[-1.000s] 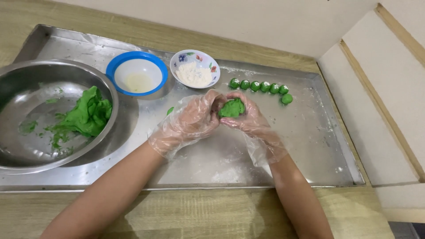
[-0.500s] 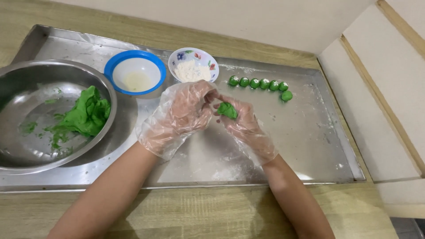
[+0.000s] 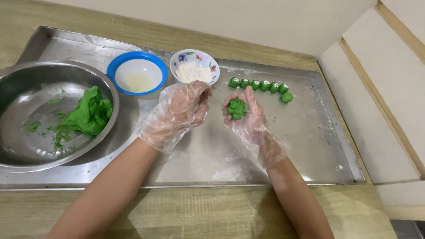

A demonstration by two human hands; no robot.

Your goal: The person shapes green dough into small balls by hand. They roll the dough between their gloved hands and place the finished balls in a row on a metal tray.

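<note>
Two gloved hands hover over a floured metal tray (image 3: pixel 310 146), slightly apart. The right hand (image 3: pixel 245 117) cups a lump of green dough (image 3: pixel 237 109); the left hand (image 3: pixel 179 113) is loosely curled and empty beside it. Left sits a steel bowl (image 3: pixel 26 150) of dough. Farther off: a blue bowl (image 3: pixel 116 66), a flowered bowl (image 3: pixel 211 64), a row of green balls (image 3: pixel 261 85).
</note>
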